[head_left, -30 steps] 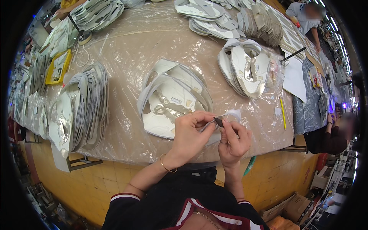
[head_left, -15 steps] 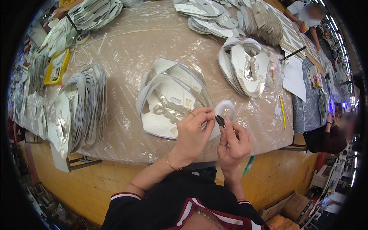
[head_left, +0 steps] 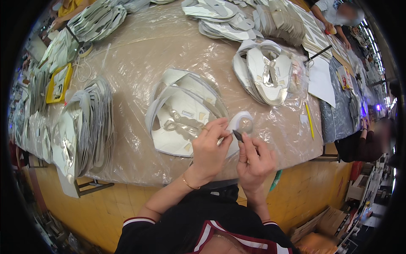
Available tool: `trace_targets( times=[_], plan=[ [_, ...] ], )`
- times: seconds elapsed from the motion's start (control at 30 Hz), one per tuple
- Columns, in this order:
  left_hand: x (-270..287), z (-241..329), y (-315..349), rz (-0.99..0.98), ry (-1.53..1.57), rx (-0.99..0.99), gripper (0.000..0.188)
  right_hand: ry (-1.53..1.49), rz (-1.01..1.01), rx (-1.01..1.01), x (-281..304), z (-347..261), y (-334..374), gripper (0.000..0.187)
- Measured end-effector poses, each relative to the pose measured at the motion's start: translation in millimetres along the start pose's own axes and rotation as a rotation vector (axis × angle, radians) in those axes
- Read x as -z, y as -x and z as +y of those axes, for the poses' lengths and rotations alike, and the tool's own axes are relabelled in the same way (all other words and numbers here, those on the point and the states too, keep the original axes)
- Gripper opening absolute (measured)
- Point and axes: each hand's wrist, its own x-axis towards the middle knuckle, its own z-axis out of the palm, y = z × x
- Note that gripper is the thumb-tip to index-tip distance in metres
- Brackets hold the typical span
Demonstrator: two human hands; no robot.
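Note:
My left hand (head_left: 210, 148) is closed in a pinch on the edge of a white shoe upper (head_left: 241, 116), whose rounded end shows beyond my fingers. Between the thumb and fingers of my right hand (head_left: 256, 163) is a small dark pointed tool (head_left: 237, 135). Its tip sits right by my left fingertips, at the edge of the upper; the rest of it is hidden in my grip. Just left of my hands, a few more white shoe uppers (head_left: 175, 142) with grey edges and shiny metallic trim lie loosely overlapped on the table.
The table (head_left: 131, 127) is covered in clear plastic. A thick stack of uppers (head_left: 86, 127) stands at left, a smaller one (head_left: 270, 76) at right, more at the back. A yellow tray (head_left: 59, 82) lies far left, a yellow pencil-like stick (head_left: 310, 120) at right. Other people work around the table.
Both hands have shifted slightly left and down with the upper and the dark tool. The tool's tip is closer to my left fingertips. The view has tilted a little.

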Motion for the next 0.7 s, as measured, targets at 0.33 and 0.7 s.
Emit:
trace_targets(
  times=[0.33, 0.7],
  plan=[
    [32.1, -12.5, -20.6, -0.097, 0.561, 0.508, 0.015, -0.612, 0.186, -0.482, -5.6, 31.4, 17.2, 0.074],
    [39.7, -47.4, -24.7, 0.088, 1.039, 0.911, 0.027, -1.362, -0.121, -0.793, -21.1, 47.5, 47.3, 0.040]
  ],
)
